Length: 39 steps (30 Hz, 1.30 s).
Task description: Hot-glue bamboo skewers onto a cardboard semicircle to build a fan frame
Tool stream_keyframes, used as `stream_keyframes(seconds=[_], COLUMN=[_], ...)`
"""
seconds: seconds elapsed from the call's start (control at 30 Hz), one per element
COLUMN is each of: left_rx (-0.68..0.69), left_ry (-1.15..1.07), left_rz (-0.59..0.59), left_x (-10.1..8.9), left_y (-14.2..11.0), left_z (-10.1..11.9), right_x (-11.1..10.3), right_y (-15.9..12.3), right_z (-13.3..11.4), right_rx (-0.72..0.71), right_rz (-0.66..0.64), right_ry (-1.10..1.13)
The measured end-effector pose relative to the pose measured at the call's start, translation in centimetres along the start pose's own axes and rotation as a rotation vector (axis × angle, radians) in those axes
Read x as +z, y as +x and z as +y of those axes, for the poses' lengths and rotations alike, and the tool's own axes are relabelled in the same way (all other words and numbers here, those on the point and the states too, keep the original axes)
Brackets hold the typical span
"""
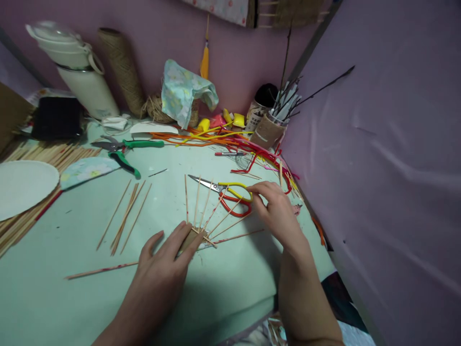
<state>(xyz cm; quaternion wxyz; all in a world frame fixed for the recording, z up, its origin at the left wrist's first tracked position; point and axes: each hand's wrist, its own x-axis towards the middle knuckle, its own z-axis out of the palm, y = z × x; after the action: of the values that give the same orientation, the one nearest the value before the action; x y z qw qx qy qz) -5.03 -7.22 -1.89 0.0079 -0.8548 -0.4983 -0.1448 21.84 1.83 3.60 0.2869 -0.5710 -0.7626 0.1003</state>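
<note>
My left hand (163, 262) lies flat on the pale green table (54, 298), its fingers pressing down the brown base (192, 238) of a fan of thin bamboo sticks (216, 216) that spread up and to the right. My right hand (277, 211) rests at the fan's right side, fingertips touching the yellow-and-red handled scissors (230, 192) and the outer sticks. The scissors lie shut under the fan's upper sticks.
Loose sticks (126, 216) lie left of the fan and one long stick (101, 270) near my left wrist. Green-handled pliers (126, 151), a white oval panel (23, 185), a twine cone (122, 69), a white jug (79, 67), coloured strips (216, 137) and a cup of tools (270, 127) fill the back. A purple wall stands at right.
</note>
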Motion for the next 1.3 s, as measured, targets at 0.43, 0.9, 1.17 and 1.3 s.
stream_keyframes(seconds=[0.43,0.9,1.17,1.3], left_rx=[0.011,-0.055,-0.055,-0.06], left_ry=[-0.014,-0.057,-0.062,-0.065], left_rz=[-0.005,-0.007,-0.003,-0.013], left_x=[0.2,-0.4,-0.4,-0.4], left_y=[0.0,0.3,0.2,0.3], left_z=[-0.2,0.7,0.6,0.7], right_x=[3.0,4.0,4.0,4.0], right_y=[0.0,-0.2,-0.2,-0.3], right_z=[-2.0,-2.5,-2.5,-2.6], right_rx=[-0.231,-0.259,-0.242,-0.242], right_rz=[-0.375,-0.466,-0.475,-0.469], right_ry=[0.014,-0.02,-0.027,-0.03])
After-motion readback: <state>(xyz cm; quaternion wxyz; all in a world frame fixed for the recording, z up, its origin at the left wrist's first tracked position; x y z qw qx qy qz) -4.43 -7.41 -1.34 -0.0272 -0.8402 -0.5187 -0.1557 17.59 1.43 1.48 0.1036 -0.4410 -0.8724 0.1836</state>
